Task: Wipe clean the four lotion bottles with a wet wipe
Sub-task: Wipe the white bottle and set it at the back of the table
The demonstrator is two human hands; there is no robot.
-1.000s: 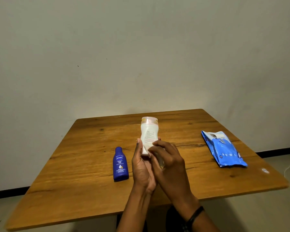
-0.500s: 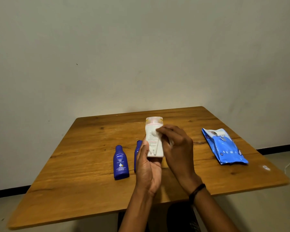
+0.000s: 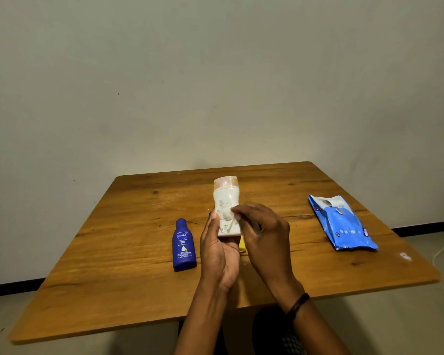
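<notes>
Your left hand [image 3: 219,252] grips the white bottle [image 3: 226,201] from below, with the thumb lying up its left side and the palm cupped under its base. The bottle is held above the middle of the table [image 3: 113,252], nearly upright, cap on top and printed side facing you. Your right hand [image 3: 264,234] comes in from the right with its fingers curled, their tips pressed against the lower right of the bottle. A pale scrap shows under those fingertips, seemingly the wipe [image 3: 236,218], though most of it is hidden. A dark band [image 3: 299,302] circles your right wrist.

Between your hands, just under the white bottle, a yellow sliver [image 3: 242,245] shows on the table; you cannot tell what it is. Behind your left thumb a small blue edge [image 3: 210,214] peeks out — too little to name.

Just left of your left hand, the blue bottle [image 3: 184,244] sits on the table with its cap toward the far edge and its label facing you. Well to the right, near the right edge, lies the blue pack [image 3: 344,226], flat, with its flap end toward the far side. A small white spot [image 3: 405,256] marks the wood near the front right corner.
</notes>
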